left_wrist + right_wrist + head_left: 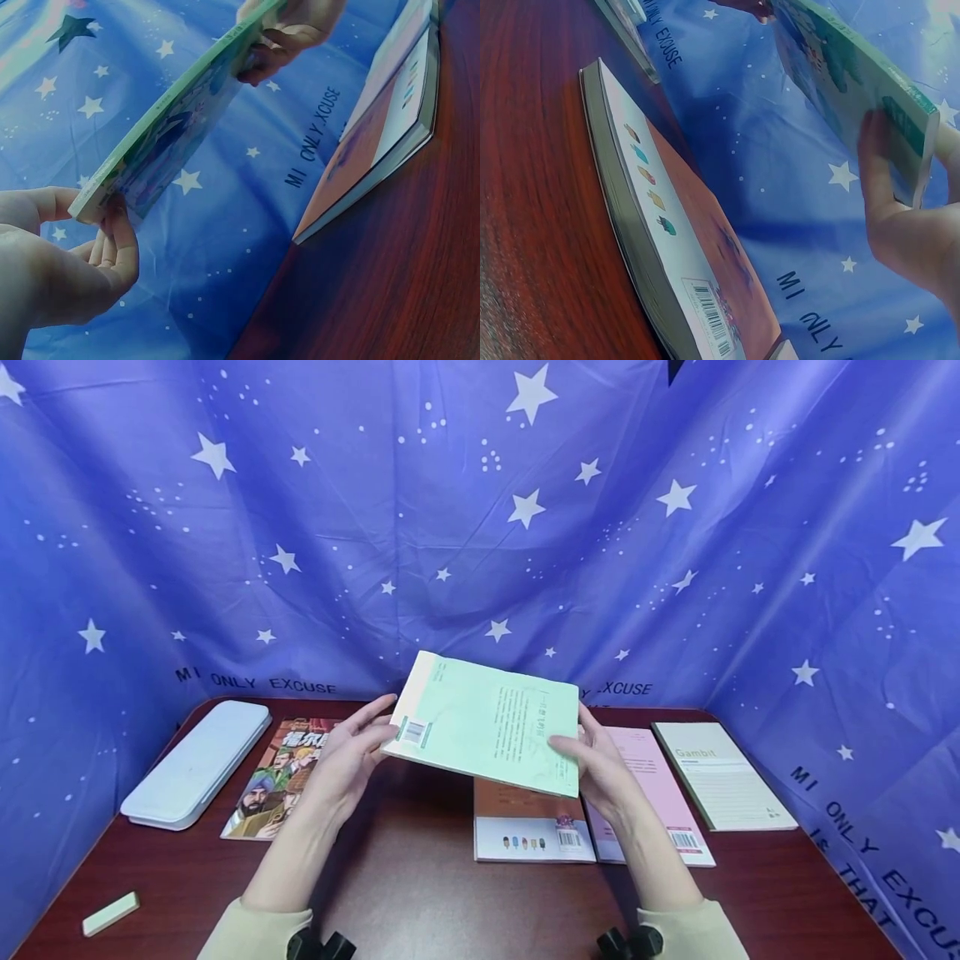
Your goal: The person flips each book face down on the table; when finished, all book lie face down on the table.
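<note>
A pale green book (480, 718) is held up above the table, tilted, with its barcode and printed text facing the head camera. My left hand (351, 753) pinches the corner by the barcode, thumb on one face and fingers beneath, as the left wrist view shows with the book's edge (176, 94). At the opposite end my right hand (603, 764) grips the book, its thumb lying over the green cover. From below, the right wrist view shows the illustrated front cover (817, 71). Under the right side lies an orange-brown book (525, 827) with a white band and barcode.
Beside it is a pink book (652, 777), then a cream Gambit notebook (723, 777) at the right. On the left are a comic-style book (262, 793), a white case (197, 764) and a small pale bar (110, 914). A blue star-printed curtain (450, 527) surrounds the table (420, 893).
</note>
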`<state>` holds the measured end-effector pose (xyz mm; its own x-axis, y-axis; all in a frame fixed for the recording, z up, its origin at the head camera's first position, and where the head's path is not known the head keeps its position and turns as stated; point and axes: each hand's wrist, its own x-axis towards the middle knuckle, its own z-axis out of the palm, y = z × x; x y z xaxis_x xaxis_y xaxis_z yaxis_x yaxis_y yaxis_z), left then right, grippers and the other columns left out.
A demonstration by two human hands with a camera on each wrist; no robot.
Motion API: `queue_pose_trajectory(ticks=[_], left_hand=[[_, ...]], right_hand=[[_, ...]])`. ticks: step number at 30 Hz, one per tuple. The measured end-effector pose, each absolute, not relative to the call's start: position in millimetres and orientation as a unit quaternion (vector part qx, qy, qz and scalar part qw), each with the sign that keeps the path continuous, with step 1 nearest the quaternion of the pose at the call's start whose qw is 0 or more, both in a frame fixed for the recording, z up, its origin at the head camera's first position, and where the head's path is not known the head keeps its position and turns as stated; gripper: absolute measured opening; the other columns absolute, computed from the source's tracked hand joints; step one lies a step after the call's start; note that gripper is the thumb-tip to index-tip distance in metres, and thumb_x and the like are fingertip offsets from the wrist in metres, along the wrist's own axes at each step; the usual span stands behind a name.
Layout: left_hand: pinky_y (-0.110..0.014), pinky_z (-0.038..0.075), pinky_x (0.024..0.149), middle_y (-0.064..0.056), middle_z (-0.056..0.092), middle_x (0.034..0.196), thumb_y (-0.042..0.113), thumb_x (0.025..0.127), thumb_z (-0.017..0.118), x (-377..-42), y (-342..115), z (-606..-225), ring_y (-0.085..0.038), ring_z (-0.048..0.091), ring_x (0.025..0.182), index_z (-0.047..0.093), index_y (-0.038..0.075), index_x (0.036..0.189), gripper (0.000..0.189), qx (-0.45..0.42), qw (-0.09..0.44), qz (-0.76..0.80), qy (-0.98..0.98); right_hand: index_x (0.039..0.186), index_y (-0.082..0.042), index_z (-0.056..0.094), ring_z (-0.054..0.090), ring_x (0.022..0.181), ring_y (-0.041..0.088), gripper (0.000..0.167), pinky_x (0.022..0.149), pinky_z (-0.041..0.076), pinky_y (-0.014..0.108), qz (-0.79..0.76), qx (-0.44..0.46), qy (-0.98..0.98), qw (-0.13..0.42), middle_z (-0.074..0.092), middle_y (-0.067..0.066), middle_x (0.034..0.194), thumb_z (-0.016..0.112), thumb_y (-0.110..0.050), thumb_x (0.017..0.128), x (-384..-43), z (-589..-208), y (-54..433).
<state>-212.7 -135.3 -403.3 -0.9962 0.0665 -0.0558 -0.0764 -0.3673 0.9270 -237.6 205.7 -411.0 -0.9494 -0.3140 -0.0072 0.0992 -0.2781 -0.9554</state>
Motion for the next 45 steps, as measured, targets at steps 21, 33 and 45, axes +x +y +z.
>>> queue_pose_trajectory(ticks=[21,33,45], left_hand=[[-0.023,0.061,0.077,0.006,0.072,0.103,0.006,0.102,0.054,-211.5,-136.7,-405.4,-0.007,0.071,0.092,0.039,-0.003,0.151,0.052,-0.013,0.070,0.811,0.580],[-0.025,0.060,0.076,0.010,0.072,0.101,0.007,0.098,0.058,-208.7,-136.5,-401.9,-0.006,0.072,0.090,0.039,0.002,0.148,0.053,-0.008,0.076,0.802,0.593],[-0.026,0.062,0.073,0.008,0.071,0.095,0.019,0.105,0.056,-209.5,-144.0,-401.6,-0.006,0.071,0.087,0.039,0.006,0.152,0.052,-0.030,0.065,0.787,0.613]], right_hand=[[0.163,-0.014,0.023,0.076,0.094,0.012,0.076,0.077,0.065,0.031,-0.772,-0.062,0.621,0.124,0.075,-0.005,0.118,0.062,-0.001,0.099,-237.9,-415.1,203.7],[0.162,-0.016,0.031,0.076,0.091,0.010,0.068,0.075,0.065,0.027,-0.754,-0.030,0.649,0.094,0.074,-0.007,0.116,0.064,-0.013,0.102,-240.0,-419.1,201.7],[0.166,-0.029,0.014,0.077,0.078,0.014,0.086,0.041,0.050,0.021,-0.743,-0.102,0.640,0.170,0.075,0.000,0.118,0.065,-0.009,0.099,-239.0,-419.7,194.3]])
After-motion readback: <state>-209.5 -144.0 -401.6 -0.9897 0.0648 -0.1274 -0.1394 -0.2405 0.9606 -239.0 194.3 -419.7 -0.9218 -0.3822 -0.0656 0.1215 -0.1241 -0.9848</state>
